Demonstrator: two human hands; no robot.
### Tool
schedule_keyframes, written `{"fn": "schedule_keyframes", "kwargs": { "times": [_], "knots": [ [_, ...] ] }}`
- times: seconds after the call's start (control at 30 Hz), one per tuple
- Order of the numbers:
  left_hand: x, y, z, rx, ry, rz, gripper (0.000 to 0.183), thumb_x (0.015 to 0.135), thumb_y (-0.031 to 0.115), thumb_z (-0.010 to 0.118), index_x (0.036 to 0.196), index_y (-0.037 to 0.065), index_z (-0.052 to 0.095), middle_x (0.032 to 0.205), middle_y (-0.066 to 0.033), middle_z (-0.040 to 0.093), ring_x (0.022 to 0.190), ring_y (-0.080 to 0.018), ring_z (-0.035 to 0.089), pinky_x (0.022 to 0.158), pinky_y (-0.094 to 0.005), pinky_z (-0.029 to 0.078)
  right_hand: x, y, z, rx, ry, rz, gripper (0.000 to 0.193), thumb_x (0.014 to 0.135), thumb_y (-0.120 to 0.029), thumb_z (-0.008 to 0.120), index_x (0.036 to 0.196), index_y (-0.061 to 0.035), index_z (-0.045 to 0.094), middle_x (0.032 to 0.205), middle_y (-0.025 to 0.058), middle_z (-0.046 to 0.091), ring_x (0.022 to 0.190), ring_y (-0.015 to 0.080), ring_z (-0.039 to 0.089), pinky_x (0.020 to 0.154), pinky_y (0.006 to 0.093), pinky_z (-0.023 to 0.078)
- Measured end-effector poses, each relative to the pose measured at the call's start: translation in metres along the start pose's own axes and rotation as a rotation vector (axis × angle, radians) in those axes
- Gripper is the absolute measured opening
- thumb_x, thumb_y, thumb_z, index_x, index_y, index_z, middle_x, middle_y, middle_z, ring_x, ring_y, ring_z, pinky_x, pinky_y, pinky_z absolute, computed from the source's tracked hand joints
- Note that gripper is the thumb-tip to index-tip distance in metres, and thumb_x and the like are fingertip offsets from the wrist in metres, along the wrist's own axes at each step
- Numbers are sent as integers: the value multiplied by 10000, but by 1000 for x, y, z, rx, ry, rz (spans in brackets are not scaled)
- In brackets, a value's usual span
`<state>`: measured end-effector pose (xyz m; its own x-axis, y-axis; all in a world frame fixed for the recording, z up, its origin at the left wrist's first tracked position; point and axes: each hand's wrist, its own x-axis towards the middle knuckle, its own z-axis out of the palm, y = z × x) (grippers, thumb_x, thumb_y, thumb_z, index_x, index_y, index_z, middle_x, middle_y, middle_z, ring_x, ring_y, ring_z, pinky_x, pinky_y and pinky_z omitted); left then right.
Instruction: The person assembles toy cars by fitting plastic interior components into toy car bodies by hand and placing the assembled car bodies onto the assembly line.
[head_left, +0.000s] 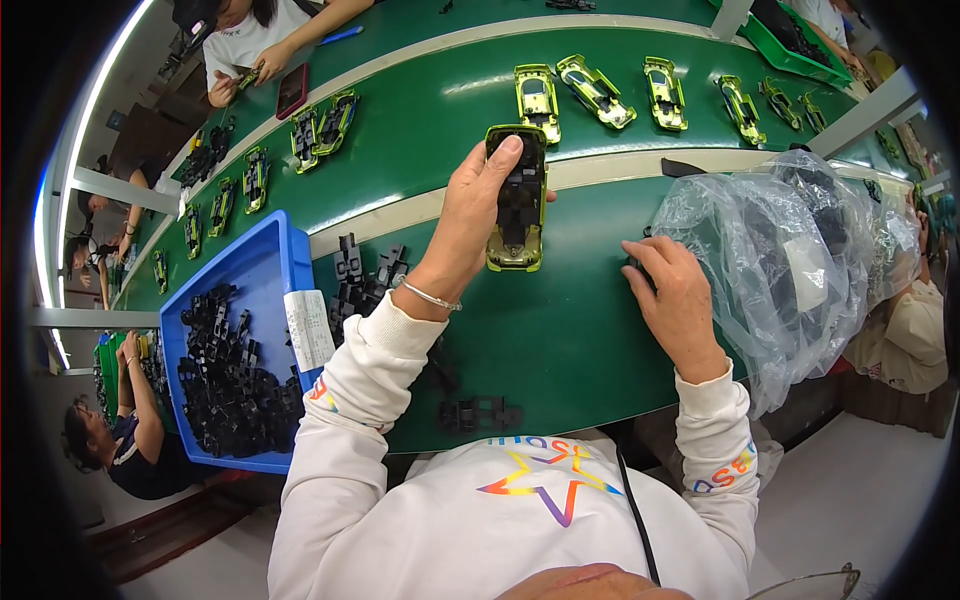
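My left hand (462, 215) grips a yellow-green toy car body shell (515, 257), its underside up, with my thumb pressed on the black part set inside it. It is raised over the green table. To the right, my right hand (678, 300) hovers beside the clear plastic bag (745, 260), its fingers curled. At its fingertips sits a small dark piece (634, 262), mostly hidden, whose kind I cannot make out. Loose black plastic parts (365, 275) lie left of my left forearm, and another black part (480, 413) lies near the table's front edge.
A blue bin (292, 240) heaped with black plastic parts (230, 380) stands on the left. Beyond a pale rail, several green car shells (665, 93) lie spaced along the green belt (440, 110). Across it, a person (262, 45) handles a part. A green crate (800, 50) stands far right.
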<state>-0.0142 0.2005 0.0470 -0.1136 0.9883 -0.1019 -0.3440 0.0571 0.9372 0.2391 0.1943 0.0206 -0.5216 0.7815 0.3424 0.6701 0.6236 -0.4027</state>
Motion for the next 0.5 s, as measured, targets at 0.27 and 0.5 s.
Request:
{"fn": "schedule_keyframes", "kwargs": {
  "times": [0.27,0.5],
  "knots": [
    [-2,-2,4,-97,74,0,338,970,340,589,1125,44,541,987,-122,662,795,-231,705,676,-326,580,52,-62,23,525,309,-49,331,850,-160,737,1138,-35,631,1081,122,608,855,300,632,745,372,512],
    [0,-4,0,-84,161,96,199,951,197,636,1072,43,599,938,-49,648,793,-139,652,707,-285,556,81,-68,49,1047,87,382,325,924,-154,707,1193,-5,600,1140,57,629,795,75,606,673,234,530]
  ]
}}
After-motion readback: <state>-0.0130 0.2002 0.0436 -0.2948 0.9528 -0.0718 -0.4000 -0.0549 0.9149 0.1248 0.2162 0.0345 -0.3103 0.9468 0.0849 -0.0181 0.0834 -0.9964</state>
